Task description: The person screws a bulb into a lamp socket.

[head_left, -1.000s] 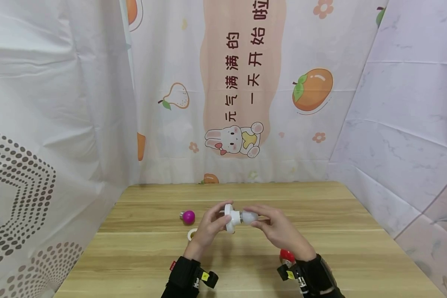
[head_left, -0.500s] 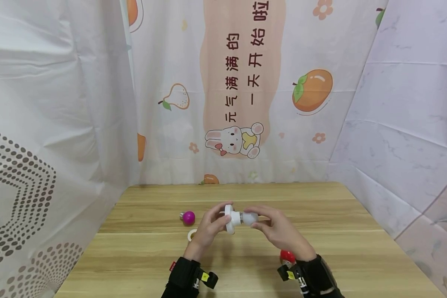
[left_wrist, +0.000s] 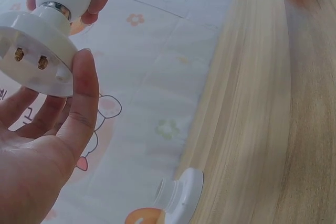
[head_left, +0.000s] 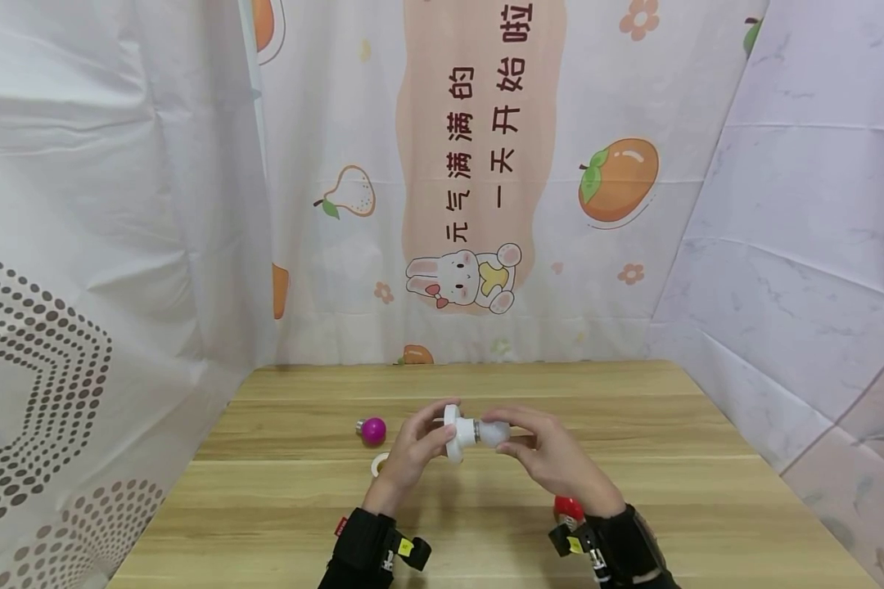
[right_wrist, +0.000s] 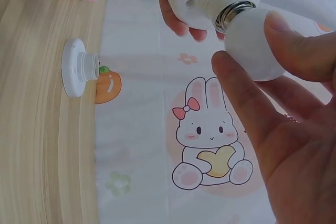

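Note:
Above the table, my left hand (head_left: 412,450) holds a white round-based lamp holder (left_wrist: 37,51) by its rim, tipped sideways. Two brass-coloured screws show on its underside in the left wrist view. From the other side, my right hand (head_left: 552,450) pinches a white light bulb (right_wrist: 249,48) between thumb and fingers. The bulb's metal screw base sits at the holder's mouth, with part of the thread still showing. How deep it sits inside is hidden.
On the wooden table (head_left: 486,532) lie a purple bulb (head_left: 372,431) to the left and a red bulb (head_left: 568,505) by the right wrist. A second white lamp holder (right_wrist: 76,69) rests beside the left wrist, partly hidden in the head view. Printed curtains surround the table.

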A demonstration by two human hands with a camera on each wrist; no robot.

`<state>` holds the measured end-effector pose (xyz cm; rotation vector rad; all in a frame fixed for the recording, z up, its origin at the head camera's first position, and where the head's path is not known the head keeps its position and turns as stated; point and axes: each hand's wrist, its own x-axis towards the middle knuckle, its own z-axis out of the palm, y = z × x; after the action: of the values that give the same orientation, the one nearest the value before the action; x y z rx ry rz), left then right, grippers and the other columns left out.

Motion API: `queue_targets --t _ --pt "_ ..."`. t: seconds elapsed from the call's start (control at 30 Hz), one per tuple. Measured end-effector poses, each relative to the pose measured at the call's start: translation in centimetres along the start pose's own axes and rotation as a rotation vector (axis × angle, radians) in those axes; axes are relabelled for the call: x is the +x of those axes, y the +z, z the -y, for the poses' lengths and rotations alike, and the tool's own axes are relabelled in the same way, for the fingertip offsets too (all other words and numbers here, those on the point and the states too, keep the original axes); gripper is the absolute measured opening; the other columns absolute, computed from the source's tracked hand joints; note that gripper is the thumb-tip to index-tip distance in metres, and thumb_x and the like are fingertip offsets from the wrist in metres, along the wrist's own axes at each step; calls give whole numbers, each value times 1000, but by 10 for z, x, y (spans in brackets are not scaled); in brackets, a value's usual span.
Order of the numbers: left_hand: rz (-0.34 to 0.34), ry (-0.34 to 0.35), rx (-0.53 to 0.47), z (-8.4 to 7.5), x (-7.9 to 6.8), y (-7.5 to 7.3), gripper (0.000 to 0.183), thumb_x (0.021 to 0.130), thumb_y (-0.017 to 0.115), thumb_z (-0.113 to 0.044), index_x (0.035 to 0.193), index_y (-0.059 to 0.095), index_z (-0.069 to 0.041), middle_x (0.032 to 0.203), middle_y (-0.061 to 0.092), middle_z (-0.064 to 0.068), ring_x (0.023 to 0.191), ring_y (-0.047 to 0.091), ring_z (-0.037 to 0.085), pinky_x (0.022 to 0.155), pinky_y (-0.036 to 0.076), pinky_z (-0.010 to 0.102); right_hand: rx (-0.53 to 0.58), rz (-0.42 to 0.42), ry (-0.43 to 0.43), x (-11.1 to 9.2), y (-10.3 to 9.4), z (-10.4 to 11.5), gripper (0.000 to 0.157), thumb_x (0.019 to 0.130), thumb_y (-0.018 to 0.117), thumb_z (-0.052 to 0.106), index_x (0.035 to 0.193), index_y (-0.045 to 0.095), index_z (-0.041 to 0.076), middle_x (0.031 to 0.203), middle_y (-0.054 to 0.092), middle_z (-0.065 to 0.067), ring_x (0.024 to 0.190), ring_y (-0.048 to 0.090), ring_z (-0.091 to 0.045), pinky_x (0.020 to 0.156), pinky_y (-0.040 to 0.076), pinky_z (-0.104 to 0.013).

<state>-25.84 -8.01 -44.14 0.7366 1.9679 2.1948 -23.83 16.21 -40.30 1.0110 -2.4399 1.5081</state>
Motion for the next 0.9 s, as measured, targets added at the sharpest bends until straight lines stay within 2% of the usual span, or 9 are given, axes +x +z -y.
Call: queue_targets --t 0.17,0.43,0.7,0.8,0.9 --pt "-9 -5 1 0 0 1 51 99 58 -24 147 51 -7 132 54 17 113 56 25 91 54 40 -4 0 -10 0 0 0 45 89 68 -12 130 66 6 134 62 -17 120 61 -38 88 57 -32" --pt "-4 -12 -10 1 1 0 49 101 56 -22 146 50 -3 133 52 22 112 56 24 91 54 38 -15 3 -30 0 0 0 46 89 67 -14 131 65 3 135 61 -19 120 61 -38 88 57 -32" --pt "25 -2 -40 1 1 0 51 103 51 -23 147 46 3 133 50 27 109 57 22 87 55 33 -16 2 -98 -1 0 -3 47 87 66 -18 129 66 2 137 60 -15 121 60 -35 90 56 -31" --pt "20 -4 -41 1 1 0 51 103 52 -23 147 47 2 131 52 23 109 57 22 86 55 33 -13 1 -104 -1 1 -3 46 88 66 -17 130 65 3 136 60 -15 120 61 -36 90 56 -31" --pt "15 0 -51 1 1 0 51 102 53 -22 147 47 2 129 54 17 110 56 23 87 56 35 -3 -1 -72 0 2 -3 45 90 66 -14 131 65 5 135 60 -14 118 61 -35 89 57 -31"
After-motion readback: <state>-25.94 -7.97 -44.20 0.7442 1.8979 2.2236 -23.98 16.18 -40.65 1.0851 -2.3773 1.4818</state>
